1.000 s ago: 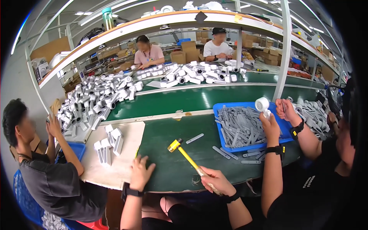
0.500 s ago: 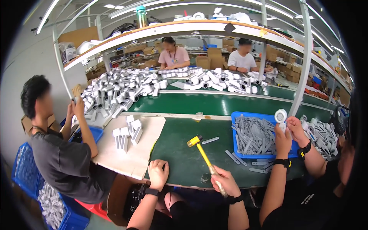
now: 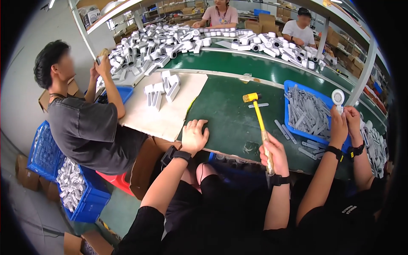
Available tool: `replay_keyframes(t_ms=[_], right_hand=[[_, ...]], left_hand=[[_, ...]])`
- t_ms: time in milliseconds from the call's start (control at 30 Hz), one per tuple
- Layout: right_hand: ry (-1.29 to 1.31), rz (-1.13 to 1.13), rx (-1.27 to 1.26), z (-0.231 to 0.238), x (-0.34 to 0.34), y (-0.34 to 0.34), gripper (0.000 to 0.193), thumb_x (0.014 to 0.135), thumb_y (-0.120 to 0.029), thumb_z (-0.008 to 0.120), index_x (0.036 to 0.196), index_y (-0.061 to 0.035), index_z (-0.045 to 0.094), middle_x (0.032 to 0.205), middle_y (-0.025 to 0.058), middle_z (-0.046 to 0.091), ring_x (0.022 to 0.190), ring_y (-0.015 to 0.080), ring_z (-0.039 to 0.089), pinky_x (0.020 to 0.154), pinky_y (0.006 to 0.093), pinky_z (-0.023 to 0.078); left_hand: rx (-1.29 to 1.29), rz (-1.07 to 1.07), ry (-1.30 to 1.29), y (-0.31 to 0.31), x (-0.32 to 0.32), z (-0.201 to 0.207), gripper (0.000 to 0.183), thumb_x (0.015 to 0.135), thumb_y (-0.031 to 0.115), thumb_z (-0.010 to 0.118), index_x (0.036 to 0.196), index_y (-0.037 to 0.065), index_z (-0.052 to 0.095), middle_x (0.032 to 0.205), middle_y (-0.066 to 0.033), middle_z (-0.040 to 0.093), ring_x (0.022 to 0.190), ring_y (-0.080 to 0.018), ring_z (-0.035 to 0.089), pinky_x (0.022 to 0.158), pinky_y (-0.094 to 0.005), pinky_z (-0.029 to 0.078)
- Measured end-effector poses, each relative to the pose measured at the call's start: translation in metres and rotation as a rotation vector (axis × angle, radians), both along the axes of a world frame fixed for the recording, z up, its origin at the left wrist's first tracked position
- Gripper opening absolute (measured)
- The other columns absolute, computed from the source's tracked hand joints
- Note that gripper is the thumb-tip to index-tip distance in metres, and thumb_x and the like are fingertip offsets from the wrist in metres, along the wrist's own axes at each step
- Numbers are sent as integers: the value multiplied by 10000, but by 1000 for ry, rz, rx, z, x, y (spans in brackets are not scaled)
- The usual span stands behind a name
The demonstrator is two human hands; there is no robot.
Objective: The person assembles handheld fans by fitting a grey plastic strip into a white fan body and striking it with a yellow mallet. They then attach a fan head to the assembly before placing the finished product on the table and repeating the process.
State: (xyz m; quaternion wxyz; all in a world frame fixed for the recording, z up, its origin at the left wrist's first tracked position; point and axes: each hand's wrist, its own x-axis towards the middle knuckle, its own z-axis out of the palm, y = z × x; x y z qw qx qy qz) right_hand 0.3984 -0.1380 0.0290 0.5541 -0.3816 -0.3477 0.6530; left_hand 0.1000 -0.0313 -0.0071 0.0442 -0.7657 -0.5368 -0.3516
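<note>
My left hand (image 3: 194, 135) lies palm down on the front edge of the green worktable (image 3: 225, 94), beside the cardboard sheet's corner, fingers spread and empty. In my right hand (image 3: 275, 151) is a yellow-headed mallet (image 3: 260, 114), gripped low on its wrapped handle. The head is up and away from me, over a loose grey strip (image 3: 264, 105). Further grey strips (image 3: 285, 131) lie right of the mallet. On the cardboard sheet (image 3: 144, 121) stand several white-and-grey handle-shaped parts (image 3: 171, 90).
A blue tray (image 3: 287, 111) of grey strips stands to the right. Beside it a co-worker's hands (image 3: 340, 127) hold a white round-headed part (image 3: 338, 97). At left sits another co-worker (image 3: 83, 114). White parts (image 3: 148, 46) are heaped at the back; a blue crate (image 3: 91, 208) stands low left.
The view has tilted down and turned, so the table sits higher and further right. The mallet's head has shifted slightly right, toward the loose strip. My left hand stays at the table edge.
</note>
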Motion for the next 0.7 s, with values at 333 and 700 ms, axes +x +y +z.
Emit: replay_keyframes(t_ms=[333, 700], right_hand=[[-74, -58, -28, -5, -4, -2, 500, 987, -185, 573, 1468, -143, 444, 745, 41, 557, 466, 75, 458, 384, 205, 327], [-289, -198, 14, -9, -19, 3, 506, 993, -157, 545, 1476, -87, 415, 728, 30, 544, 469, 79, 456, 378, 214, 358]], left_hand=[[27, 9, -50, -1, 1, -11, 233, 841, 188, 598, 1045, 107, 675, 965, -116, 650, 997, -306, 615, 881, -443, 461], [169, 8, -240, -3, 2, -23, 149, 797, 158, 601, 885, 91, 700, 859, -115, 671, 887, -305, 643, 789, -426, 481]])
